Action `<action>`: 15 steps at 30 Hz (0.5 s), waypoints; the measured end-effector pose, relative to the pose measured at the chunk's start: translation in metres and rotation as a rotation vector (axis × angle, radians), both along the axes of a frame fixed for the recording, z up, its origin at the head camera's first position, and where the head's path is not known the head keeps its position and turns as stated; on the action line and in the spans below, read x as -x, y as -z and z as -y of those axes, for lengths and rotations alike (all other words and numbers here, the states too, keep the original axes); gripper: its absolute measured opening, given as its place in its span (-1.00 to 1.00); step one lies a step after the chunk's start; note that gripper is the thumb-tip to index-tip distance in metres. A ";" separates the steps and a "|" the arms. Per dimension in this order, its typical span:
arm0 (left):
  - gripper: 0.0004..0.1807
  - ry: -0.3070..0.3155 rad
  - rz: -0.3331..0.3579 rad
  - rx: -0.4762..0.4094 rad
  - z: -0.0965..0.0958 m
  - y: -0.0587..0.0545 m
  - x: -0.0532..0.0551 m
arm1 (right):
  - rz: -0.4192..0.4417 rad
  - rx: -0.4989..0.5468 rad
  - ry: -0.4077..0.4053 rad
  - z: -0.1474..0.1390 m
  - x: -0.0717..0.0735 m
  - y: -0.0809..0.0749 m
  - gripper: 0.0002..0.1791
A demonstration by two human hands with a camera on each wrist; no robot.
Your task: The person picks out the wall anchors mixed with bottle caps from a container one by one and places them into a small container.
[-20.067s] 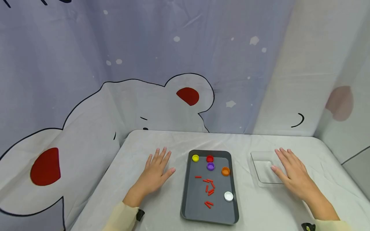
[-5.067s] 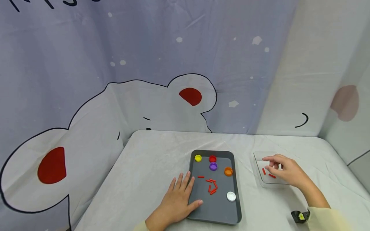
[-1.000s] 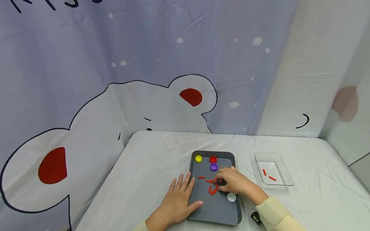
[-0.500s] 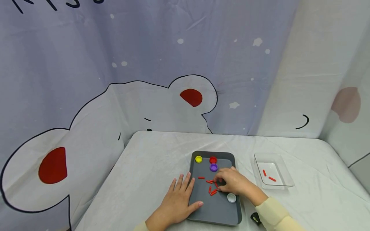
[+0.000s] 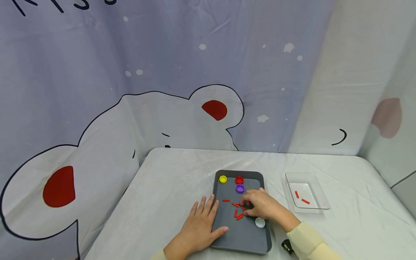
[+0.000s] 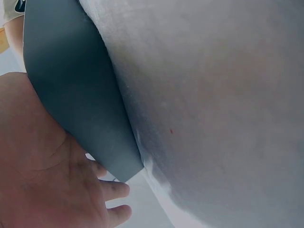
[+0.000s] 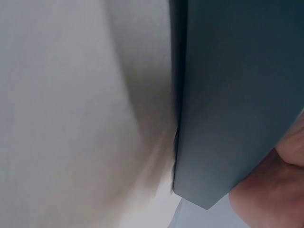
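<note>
We wear plain pale-yellow sleeves (image 5: 308,239) above our bare hands (image 5: 199,228), with a small black device (image 5: 287,246) beside the right one.

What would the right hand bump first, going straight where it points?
Probably the loose red sticks on the gray tray, just ahead of the right hand; its height is hard to judge, so it might skim over them.

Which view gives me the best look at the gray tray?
The head view: it shows the gray tray from above, caps and red pieces included, though the left hand and right hand cover parts of it. Both wrist views show only a cropped gray stretch of it, no contents.
</note>
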State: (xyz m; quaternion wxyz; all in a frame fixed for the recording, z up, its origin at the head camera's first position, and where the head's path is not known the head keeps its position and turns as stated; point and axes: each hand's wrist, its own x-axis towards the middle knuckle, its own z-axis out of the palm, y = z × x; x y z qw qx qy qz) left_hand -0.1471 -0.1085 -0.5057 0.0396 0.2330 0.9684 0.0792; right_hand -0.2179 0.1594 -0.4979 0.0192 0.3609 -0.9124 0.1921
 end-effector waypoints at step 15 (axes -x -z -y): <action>-0.02 0.001 -0.003 -0.012 0.000 0.000 0.000 | 0.014 -0.047 -0.011 0.000 0.001 -0.003 -0.74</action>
